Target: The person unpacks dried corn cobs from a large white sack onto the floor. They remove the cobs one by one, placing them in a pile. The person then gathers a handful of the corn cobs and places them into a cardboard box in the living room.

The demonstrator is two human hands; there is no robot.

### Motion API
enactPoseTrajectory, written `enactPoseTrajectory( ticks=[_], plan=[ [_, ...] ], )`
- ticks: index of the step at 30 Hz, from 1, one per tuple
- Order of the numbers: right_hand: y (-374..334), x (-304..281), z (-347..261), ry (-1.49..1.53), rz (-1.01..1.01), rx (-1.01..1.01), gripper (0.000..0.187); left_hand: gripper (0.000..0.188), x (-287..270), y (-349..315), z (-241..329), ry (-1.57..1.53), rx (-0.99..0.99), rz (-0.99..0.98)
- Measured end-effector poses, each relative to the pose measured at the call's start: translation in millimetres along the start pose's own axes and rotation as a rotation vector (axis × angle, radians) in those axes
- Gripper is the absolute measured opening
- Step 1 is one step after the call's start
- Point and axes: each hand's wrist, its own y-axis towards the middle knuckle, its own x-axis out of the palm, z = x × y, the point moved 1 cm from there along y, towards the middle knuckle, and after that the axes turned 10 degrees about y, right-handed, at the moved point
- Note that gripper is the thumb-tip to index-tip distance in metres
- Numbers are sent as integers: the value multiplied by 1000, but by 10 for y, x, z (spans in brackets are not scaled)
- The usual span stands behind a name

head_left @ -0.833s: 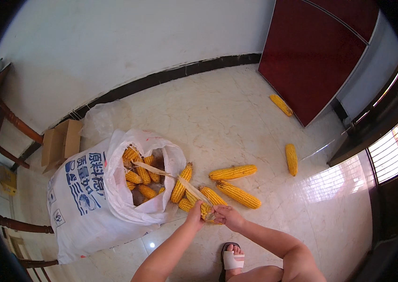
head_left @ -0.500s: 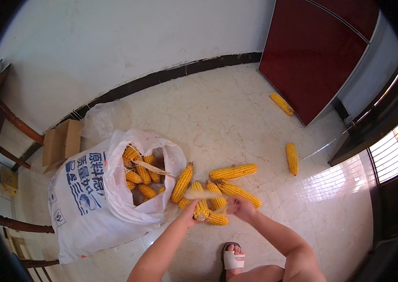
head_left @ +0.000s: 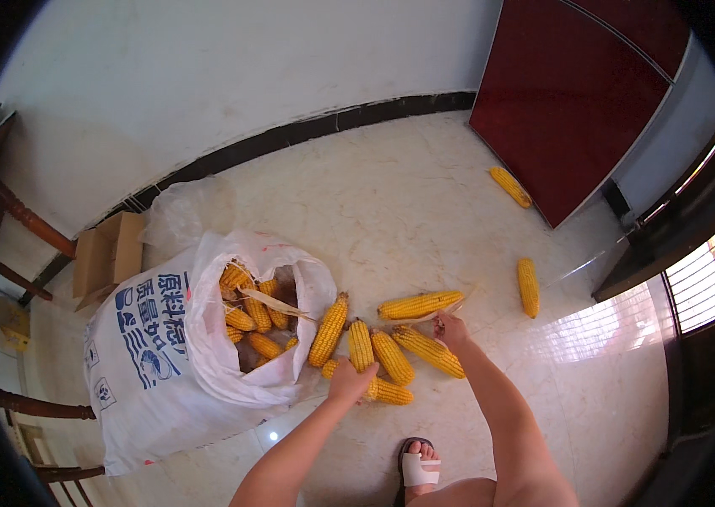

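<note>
Corn cobs handled on a pale tiled floor, seen from the head camera.

At lower centre, the left hand [head_left: 350, 379] is closed around a yellow cob [head_left: 361, 346], while a strip of dry husk [head_left: 450, 309] is pinched in the right hand [head_left: 452, 328]. More loose cobs [head_left: 421, 304] are spread just beside them; a white sack [head_left: 150, 355] of corn lies open at left.

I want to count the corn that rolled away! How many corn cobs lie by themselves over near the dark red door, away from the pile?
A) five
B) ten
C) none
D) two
D: one corn cob lies right by the dark red door, and a second cob lies a bit nearer, both apart from the pile by the white sack.
</note>
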Motion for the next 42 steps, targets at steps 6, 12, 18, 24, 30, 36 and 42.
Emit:
enactPoseTrajectory(
  ticks=[6, 12, 18, 24, 30, 36, 42],
  plan=[
    [-247, 179, -282, -111, -10, -128, 18, 62, 38, 93, -83, 227, 169, 66],
    [-957, 541, -529, -35, -225, -37, 26, 54, -32, 66, 24, 517, 273, 124],
    [-1291, 807, -638, -187, -519, 138, 21, 49, -225, -16, 351, 365, 618, 394],
    [-1562, 1188, -562, -228, -613, 223, 20, 47, -341, -162, 589, 360, 1048, 403],
    [-1645, 1360, -707, -507, -538, 195, 41, 30, -317, -176, 337, 497, 967, 387],
    [-1222, 1150, -272, -852, -311, 249, 70, 21, -431, -243, 77, 374, 759, 466],
    [-1115, 1507, 393, -156, -411, 630, 55, 36, -229, -366, 72, -511, 383, 408]
  ],
)
